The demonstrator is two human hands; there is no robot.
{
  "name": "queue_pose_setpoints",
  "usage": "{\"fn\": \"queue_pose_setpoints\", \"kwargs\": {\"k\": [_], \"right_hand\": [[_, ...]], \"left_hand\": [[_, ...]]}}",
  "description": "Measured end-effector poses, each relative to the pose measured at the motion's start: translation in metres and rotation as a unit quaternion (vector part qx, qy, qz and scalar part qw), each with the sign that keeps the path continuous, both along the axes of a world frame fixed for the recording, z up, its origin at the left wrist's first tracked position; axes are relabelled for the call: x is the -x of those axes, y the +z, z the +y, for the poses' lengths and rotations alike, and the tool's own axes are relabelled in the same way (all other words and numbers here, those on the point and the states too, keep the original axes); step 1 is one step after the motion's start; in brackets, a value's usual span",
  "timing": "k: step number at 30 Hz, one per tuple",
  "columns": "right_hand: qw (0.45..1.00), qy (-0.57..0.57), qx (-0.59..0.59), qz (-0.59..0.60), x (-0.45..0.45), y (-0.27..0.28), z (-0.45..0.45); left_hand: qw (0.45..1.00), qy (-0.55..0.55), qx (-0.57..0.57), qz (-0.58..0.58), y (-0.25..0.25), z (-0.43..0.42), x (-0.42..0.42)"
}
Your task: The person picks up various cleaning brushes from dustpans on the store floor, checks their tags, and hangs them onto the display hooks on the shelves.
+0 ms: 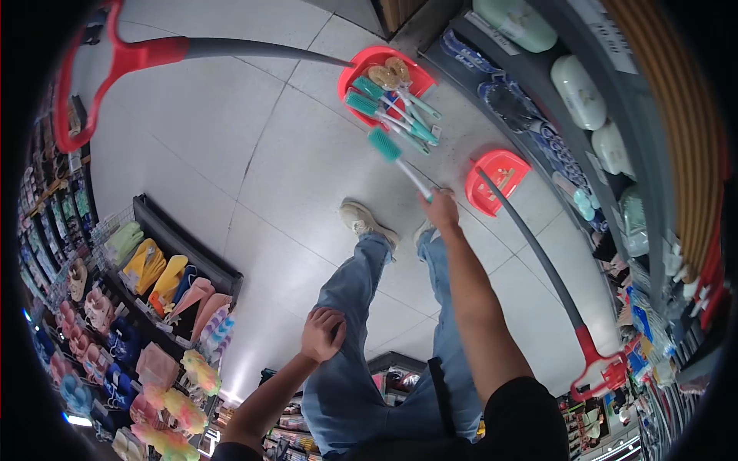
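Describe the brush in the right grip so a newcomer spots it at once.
On the pale tiled floor, find the red dustpan loaded with brushes. Below it in the picture, the right grip holds one brush by its pale handle, teal bristled head towards that dustpan. Unlike the teal-headed brushes lying there, this one is held.

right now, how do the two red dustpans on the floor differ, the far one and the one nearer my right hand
The far dustpan carries a pile of brushes, while the near dustpan has none on it, just a printed patch. The far handle stretches toward the picture's upper left; the near handle runs to its lower right. Both have red pans and long grey-and-red handles.
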State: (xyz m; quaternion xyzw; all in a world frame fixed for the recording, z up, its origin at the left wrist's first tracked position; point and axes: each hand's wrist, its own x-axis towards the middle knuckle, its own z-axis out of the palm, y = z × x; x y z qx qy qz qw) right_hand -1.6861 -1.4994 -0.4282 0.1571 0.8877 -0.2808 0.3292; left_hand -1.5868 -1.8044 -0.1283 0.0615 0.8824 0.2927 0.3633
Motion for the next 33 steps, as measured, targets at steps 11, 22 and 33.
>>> {"fn": "queue_pose_setpoints", "kwargs": {"k": [11,22,33], "right_hand": [[0.92,0.323,0.161,-0.15,-0.074,0.088,-0.017],[0.821,0.324,0.446,-0.15,-0.062,0.192,-0.112],[0.998,0.003,-0.029,0.063,0.073,-0.085,0.001]], "left_hand": [[0.996,0.051,0.06,0.052,-0.001,0.038,-0.037],[0.99,0.015,0.143,-0.005,-0.039,0.03,-0.05],[0.992,0.073,0.105,0.001,-0.023,0.008,-0.038]]}}
